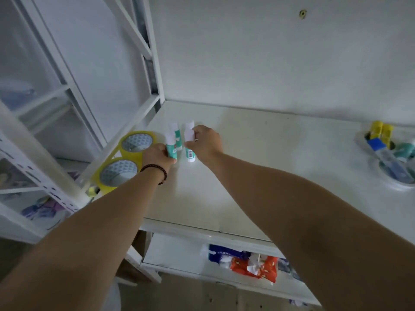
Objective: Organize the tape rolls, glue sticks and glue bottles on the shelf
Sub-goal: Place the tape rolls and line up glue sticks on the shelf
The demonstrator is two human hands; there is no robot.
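Several teal-and-white glue sticks stand upright in two short rows on the white shelf [247,176]. My left hand [157,157] grips the front left glue stick [171,147]. My right hand [206,142] holds the front right glue stick [190,151] by its white cap. Behind them stand two more glue sticks [176,130]. Two yellow tape rolls [125,158] lie flat side by side at the shelf's left edge, just left of my left hand. A clear tray [397,182] at the far right holds yellow-capped glue bottles [380,132] and other bottles lying down.
The white metal shelf frame [155,63] rises at the left with a wall close behind. A lower shelf holds red and blue packets [253,264]. Another rack with blurred items stands at the far left.
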